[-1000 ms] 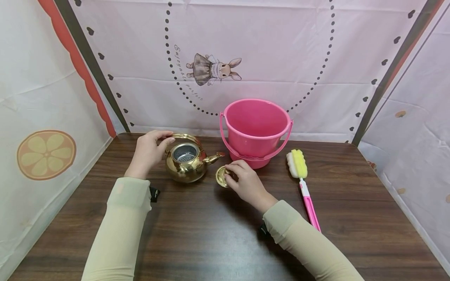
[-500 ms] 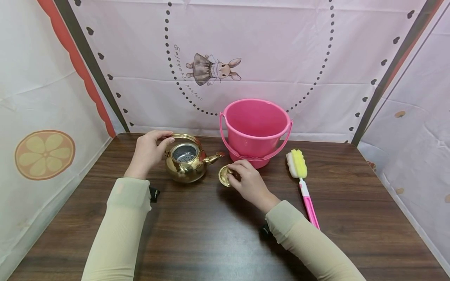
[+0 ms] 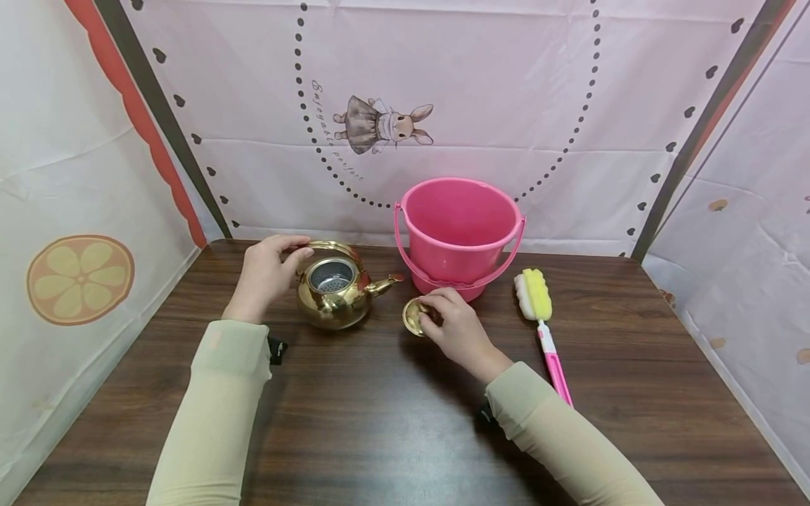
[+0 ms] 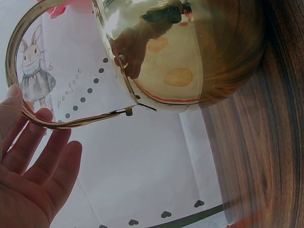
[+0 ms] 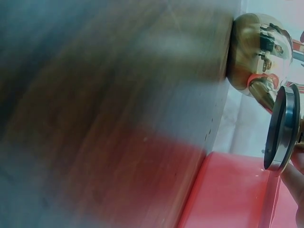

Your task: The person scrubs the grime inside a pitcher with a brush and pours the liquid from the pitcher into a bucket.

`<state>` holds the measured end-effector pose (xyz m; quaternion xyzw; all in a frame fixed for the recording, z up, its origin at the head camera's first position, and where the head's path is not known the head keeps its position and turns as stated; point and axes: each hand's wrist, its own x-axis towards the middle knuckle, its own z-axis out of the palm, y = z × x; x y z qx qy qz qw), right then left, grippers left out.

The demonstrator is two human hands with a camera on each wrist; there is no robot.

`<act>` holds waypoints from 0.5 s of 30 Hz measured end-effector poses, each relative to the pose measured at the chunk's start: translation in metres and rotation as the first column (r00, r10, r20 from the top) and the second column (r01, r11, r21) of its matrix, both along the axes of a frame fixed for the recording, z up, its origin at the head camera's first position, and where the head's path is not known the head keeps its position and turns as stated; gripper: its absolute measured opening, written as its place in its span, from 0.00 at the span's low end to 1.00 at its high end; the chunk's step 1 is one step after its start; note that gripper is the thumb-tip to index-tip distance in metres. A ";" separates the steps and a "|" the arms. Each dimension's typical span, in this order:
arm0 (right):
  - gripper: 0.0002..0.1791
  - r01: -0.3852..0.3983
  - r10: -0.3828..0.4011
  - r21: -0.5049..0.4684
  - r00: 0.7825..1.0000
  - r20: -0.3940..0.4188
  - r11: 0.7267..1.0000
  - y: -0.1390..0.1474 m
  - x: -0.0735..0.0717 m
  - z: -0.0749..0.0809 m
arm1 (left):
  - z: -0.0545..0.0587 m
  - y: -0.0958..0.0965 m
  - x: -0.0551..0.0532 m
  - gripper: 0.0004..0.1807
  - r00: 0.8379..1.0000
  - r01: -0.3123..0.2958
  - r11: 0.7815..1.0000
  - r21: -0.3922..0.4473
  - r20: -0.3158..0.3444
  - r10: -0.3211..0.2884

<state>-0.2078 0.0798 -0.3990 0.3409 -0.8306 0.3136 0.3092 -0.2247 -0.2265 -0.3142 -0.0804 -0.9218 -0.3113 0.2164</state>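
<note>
A shiny gold teapot (image 3: 335, 302) stands on the table at the left back, its top uncovered and a perforated metal strainer (image 3: 332, 278) showing inside. My left hand (image 3: 262, 274) holds the teapot's arched handle (image 4: 61, 124), thumb on one side and fingers on the other in the left wrist view. To the right of the spout, my right hand (image 3: 458, 330) pinches the round gold lid (image 3: 413, 318) by its top. The right wrist view shows the lid's rim (image 5: 283, 128) raised off the tabletop, with the teapot (image 5: 256, 57) behind it.
Just behind my right hand stands a pink bucket (image 3: 455, 260) with its handle hanging down in front. A sponge brush (image 3: 538, 302) with a pink and white handle lies to the right. The dark wooden table (image 3: 354, 422) ends at fabric walls.
My right hand has moved a little to the right with the lid, away from the teapot's spout. The left hand and the teapot have stayed in place.
</note>
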 end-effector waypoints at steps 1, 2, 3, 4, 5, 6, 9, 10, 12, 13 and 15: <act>0.12 0.003 -0.003 0.000 1.000 0.000 1.000 0.001 0.000 0.000 | 0.000 0.000 0.000 0.17 1.000 -0.001 1.000 0.001 0.005 0.001; 0.12 0.006 -0.006 -0.001 1.000 -0.001 1.000 0.002 0.000 0.000 | 0.000 0.000 0.000 0.17 1.000 -0.002 1.000 0.001 0.010 0.002; 0.12 0.009 -0.009 -0.001 1.000 -0.003 1.000 0.003 0.000 -0.001 | 0.000 0.000 0.000 0.18 1.000 -0.002 1.000 0.001 0.013 0.002; 0.12 0.013 -0.013 -0.001 1.000 -0.001 1.000 0.003 0.000 -0.001 | 0.000 0.000 0.000 0.18 1.000 -0.002 1.000 0.000 0.016 0.002; 0.12 0.015 -0.015 -0.001 1.000 0.000 1.000 0.004 0.000 -0.001 | 0.000 0.000 0.000 0.18 1.000 -0.001 1.000 0.001 0.018 0.001; 0.12 0.016 -0.016 -0.002 1.000 0.000 1.000 0.005 0.000 -0.001 | 0.000 0.000 -0.001 0.18 1.000 -0.001 1.000 0.000 0.019 0.001; 0.12 0.019 -0.019 -0.004 1.000 -0.002 1.000 0.007 0.000 -0.002 | 0.000 0.000 -0.001 0.18 1.000 -0.001 1.000 -0.001 0.019 0.001; 0.12 0.019 -0.019 -0.003 1.000 -0.001 1.000 0.008 0.000 -0.002 | 0.000 0.000 -0.001 0.18 1.000 -0.002 1.000 0.000 0.020 0.002; 0.13 0.020 -0.020 -0.003 1.000 -0.002 1.000 0.009 0.000 -0.002 | 0.001 0.001 -0.001 0.18 1.000 -0.005 1.000 0.002 0.022 0.005; 0.13 0.020 -0.020 -0.004 1.000 0.000 1.000 0.010 0.000 -0.003 | 0.001 0.000 -0.001 0.18 1.000 -0.007 1.000 0.004 0.024 0.007; 0.13 0.028 -0.028 -0.005 1.000 0.002 1.000 0.013 -0.001 -0.003 | 0.001 0.000 -0.001 0.18 1.000 -0.010 1.000 0.006 0.026 0.010</act>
